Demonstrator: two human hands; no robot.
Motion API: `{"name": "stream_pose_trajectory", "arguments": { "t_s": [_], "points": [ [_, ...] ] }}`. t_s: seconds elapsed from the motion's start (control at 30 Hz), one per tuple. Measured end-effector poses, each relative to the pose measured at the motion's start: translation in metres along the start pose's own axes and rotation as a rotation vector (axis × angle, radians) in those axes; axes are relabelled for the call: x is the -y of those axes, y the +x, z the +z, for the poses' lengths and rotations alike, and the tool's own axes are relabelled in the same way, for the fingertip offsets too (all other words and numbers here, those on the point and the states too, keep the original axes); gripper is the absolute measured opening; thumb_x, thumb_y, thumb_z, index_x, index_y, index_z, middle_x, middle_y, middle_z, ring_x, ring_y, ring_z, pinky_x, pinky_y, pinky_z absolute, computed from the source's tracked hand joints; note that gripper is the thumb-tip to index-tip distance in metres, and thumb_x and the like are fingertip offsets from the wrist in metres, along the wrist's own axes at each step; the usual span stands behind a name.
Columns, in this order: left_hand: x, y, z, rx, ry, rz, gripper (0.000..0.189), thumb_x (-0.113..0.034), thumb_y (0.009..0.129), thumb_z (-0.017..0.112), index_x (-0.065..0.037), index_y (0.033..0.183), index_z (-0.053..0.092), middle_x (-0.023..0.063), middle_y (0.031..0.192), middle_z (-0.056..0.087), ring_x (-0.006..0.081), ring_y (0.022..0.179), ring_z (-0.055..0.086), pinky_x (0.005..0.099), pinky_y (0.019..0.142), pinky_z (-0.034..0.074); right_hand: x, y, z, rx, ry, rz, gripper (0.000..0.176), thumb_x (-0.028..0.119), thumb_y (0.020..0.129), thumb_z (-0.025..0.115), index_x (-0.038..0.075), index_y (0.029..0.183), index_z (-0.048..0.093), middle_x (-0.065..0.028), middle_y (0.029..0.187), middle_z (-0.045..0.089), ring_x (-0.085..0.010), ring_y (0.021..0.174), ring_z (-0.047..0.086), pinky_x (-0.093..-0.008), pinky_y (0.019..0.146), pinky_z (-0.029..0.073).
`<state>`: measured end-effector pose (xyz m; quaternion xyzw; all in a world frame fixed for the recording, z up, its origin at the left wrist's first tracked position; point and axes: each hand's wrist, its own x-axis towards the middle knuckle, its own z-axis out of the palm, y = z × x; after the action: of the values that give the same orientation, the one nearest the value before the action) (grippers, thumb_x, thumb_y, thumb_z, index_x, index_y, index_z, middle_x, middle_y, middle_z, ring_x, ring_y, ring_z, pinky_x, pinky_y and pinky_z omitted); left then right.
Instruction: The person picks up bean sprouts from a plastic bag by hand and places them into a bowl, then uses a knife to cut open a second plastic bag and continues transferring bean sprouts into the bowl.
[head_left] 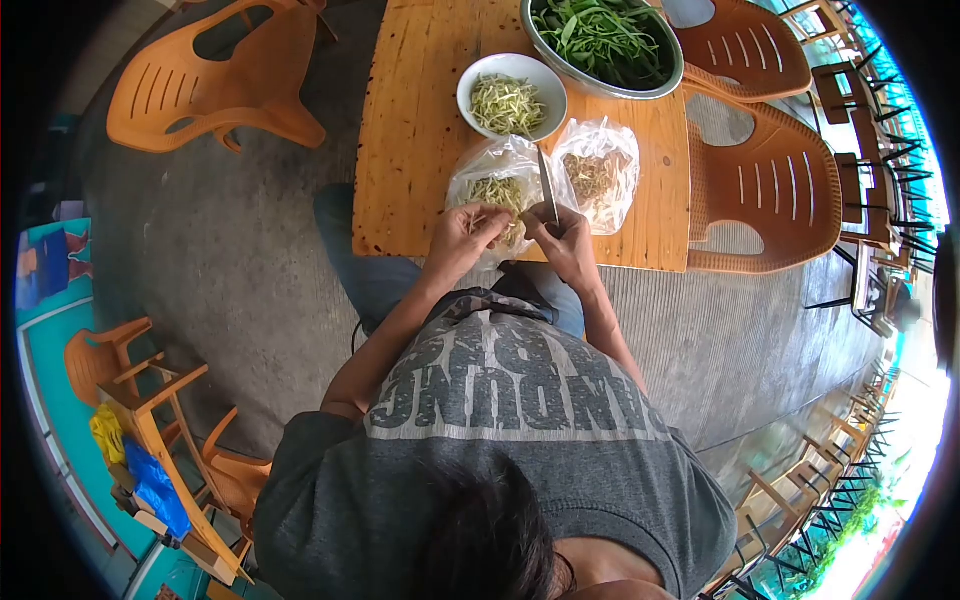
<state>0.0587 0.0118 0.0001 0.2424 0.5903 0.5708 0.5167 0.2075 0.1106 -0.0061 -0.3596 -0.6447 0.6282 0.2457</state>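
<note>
My right hand (566, 246) grips a knife (548, 186) whose blade points away from me across the table. Beside it, my left hand (466, 238) is closed in a pinch over an open clear plastic bag (466, 180) of pale sprouts (494, 190); what lies between its fingertips is too small to make out for certain, perhaps a sprout. The two hands almost meet above the bag. Just beyond stands a white bowl (465, 88) of similar pale, thin sprouts. To the right, a second clear plastic bag (622, 165) contains brownish scraps.
A large metal basin (672, 75) of green leaves stands at the far end of the wooden table (400, 150). Orange plastic chairs (775, 185) flank the table's right side, and another orange chair (265, 75) is on the left. Stacked furniture lines the right wall.
</note>
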Motion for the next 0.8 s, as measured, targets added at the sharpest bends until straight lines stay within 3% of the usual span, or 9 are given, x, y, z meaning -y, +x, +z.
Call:
{"name": "stream_pose_trajectory", "arguments": {
  "t_s": [0.2,0.4,0.5,0.8],
  "points": [
    [-0.005,0.008,0.001,-0.027,-0.011,-0.026,0.018,-0.019,0.089,0.065,-0.002,0.093,0.068,-0.0023,0.073,0.062,0.0033,0.062,0.053,0.0177,0.059,0.043,0.013,0.0,0.003,0.104,0.015,0.034,0.016,0.012,0.087,0.063,-0.004,0.088,0.065,-0.0029,0.07,0.063,-0.0055,0.066,0.053,-0.0234,0.06,0.044],
    [-0.012,0.011,0.0,-0.064,-0.168,-0.007,0.018,-0.018,0.086,0.068,0.0,0.088,0.068,-0.0012,0.074,0.064,0.0022,0.061,0.051,0.0185,0.055,0.04,0.012,0.001,0.003,0.016,-0.007,0.028,0.017,0.013,0.087,0.063,-0.004,0.089,0.065,-0.0013,0.07,0.062,-0.0055,0.066,0.053,-0.0233,0.059,0.043],
    [-0.011,0.011,-0.006,0.077,-0.017,-0.047,0.016,-0.016,0.086,0.067,0.0,0.088,0.069,-0.0011,0.075,0.064,0.0026,0.063,0.052,0.0183,0.057,0.041,0.022,-0.002,-0.004,0.144,0.055,0.136,0.019,0.015,0.088,0.064,-0.004,0.089,0.066,-0.0006,0.07,0.062,-0.0053,0.066,0.053,-0.0232,0.06,0.043],
    [-0.012,0.009,0.003,0.071,-0.129,-0.123,0.014,-0.018,0.089,0.065,-0.005,0.091,0.068,-0.0018,0.073,0.062,0.0041,0.064,0.053,0.0185,0.063,0.043,0.017,0.0,-0.005,0.121,-0.008,0.119,0.025,0.022,0.088,0.067,-0.003,0.086,0.066,-0.0009,0.069,0.06,-0.006,0.064,0.051,-0.0234,0.057,0.042]
  ]
}}
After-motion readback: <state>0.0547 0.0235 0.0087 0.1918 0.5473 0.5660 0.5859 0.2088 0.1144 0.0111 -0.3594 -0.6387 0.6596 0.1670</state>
